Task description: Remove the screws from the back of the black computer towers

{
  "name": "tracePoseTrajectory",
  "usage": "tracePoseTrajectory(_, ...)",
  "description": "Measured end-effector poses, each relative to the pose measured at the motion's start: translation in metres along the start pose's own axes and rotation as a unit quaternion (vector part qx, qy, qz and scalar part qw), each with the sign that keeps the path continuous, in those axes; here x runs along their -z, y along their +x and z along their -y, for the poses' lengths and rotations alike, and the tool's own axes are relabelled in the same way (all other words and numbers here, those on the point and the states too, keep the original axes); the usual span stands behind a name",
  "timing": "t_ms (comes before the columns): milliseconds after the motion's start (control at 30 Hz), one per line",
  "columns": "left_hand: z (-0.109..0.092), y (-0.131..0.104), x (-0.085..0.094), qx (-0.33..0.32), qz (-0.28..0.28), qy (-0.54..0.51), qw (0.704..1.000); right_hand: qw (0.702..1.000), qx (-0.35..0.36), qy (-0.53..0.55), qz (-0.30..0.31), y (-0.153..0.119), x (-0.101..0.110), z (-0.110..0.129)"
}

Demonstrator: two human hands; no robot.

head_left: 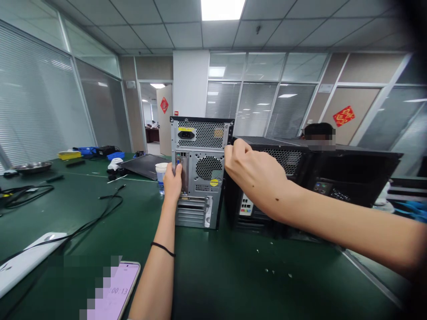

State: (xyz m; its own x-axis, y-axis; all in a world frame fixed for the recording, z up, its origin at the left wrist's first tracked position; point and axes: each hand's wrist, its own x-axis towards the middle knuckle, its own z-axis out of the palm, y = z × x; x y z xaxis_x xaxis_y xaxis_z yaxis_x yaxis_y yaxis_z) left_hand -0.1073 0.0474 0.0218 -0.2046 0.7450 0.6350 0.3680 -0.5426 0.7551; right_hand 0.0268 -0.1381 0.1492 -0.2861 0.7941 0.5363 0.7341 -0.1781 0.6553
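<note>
A computer case (pixel 200 178) stands upright on the green table with its metal rear side towards me: power socket, vent grilles, port strip and slot covers show. My left hand (pixel 172 182) grips its left edge, thumb on the rear by the ports and a blue connector. My right hand (pixel 251 171) is closed at the upper right rear edge, knuckles up. Its fingertips are hidden behind the hand, so the exact part they pinch there does not show. Just right of this case sits a second, black computer case (pixel 246 202), partly behind my right forearm.
Further right lies an open black case (pixel 353 178), with a person's head (pixel 318 133) behind it. A lidded cup (pixel 160 171), a dark panel (pixel 145 166), black cables (pixel 96 220), a phone (pixel 116 289) and a white panel (pixel 31 258) lie leftward. Small bits (pixel 270 271) dot the front.
</note>
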Motion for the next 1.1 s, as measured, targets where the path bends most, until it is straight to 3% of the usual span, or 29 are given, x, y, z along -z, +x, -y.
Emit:
tracePoseTrajectory(333, 0.001, -0.001, -0.003, 0.001, -0.011, -0.007, 1.0, 0.981, 0.052, -0.159, -0.101, -0.005, -0.012, -0.008)
tracePoseTrajectory(533, -0.003, -0.003, -0.002, 0.005, -0.013, -0.017, 1.0, 0.983, 0.042, -0.137, -0.114, -0.014, -0.025, -0.01)
tracePoseTrajectory(767, -0.001, -0.001, -0.003, 0.001, -0.016, -0.008, 1.0, 0.989, 0.006, -0.126, -0.073, -0.014, -0.024, -0.008)
tracePoseTrajectory(1100, -0.004, -0.002, -0.002, 0.006, -0.013, -0.011, 1.0, 0.997, -0.036, 0.061, 0.011, 0.001, -0.001, -0.014)
